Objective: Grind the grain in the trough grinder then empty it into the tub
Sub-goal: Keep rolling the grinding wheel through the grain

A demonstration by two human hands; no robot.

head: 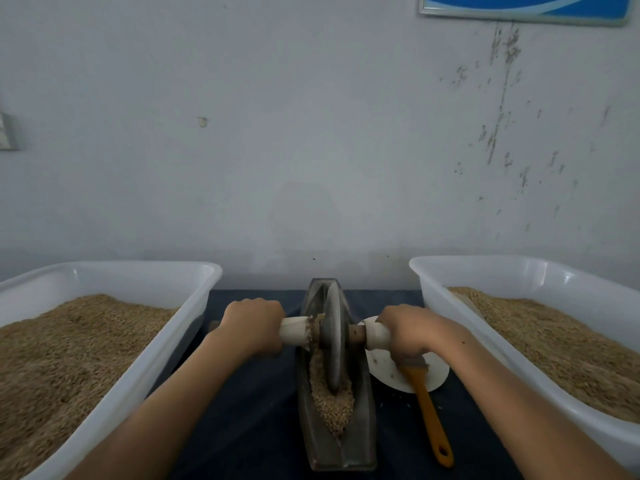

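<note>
The left hand (254, 325) and right hand (407, 329) are each curling tightly around a wooden handle (294, 330) either side of the grinding wheel (334, 336), which is standing in the trough grinder (337, 441). Grain (332, 407) in the trough is looking mostly whole, so grinding seems unfinished and emptying is still waiting. A tub (114, 275) is sitting left of the grinder, another tub (512, 268) right; a brush (429, 414) and white plate (433, 379) are lying just right of it, obstructing nothing.

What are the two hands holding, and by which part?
The grinding wheel: left hand and right hand each grip one end of its axle handle.
</note>
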